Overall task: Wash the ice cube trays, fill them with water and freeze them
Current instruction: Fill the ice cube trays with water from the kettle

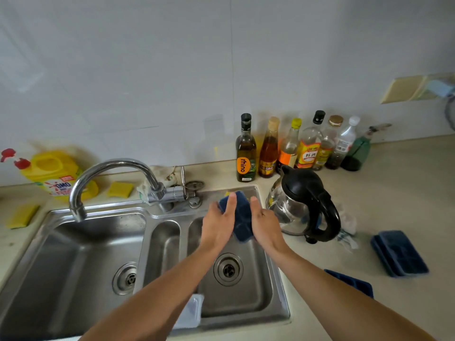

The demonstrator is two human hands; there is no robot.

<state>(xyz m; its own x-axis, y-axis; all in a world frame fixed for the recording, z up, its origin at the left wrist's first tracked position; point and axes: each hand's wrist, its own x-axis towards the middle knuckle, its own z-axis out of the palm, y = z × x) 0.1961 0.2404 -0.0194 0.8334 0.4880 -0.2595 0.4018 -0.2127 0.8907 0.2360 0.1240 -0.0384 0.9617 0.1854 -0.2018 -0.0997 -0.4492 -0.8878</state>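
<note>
While both hands hold it above the right basin of the sink (246, 322), the ice cube tray (242, 217) stands on end, dark blue, with its top near the sink's back rim.

Grip: the left hand (218, 226) has its thumb flat on the near face and its fingers (213, 211) round the left edge. The right hand (266, 223) mirrors this on the right edge, its fingers hidden behind the tray. Both have firm hold of it.

Handling (judgement): thin moulded plastic or silicone, so light and probably somewhat flexible. It will be slippery once wet or soapy. Best held by the two long edges, as now. Once filled it needs level support from both ends to avoid spilling.

Other trays: a second tray (400, 253) lies on the surface well right of the sink. A third tray (349, 283) lies nearer the sink, partly hidden by the right forearm.

Legible writing: "OMO" on the yellow detergent jug (57, 175) behind the sink's left basin; "rhino" on the dark oil bottle (245, 153) behind the right basin. Further right of the sink, a bottle with a red-and-yellow label (309, 150) bears "料酒". The other labels are too small to read.
</note>
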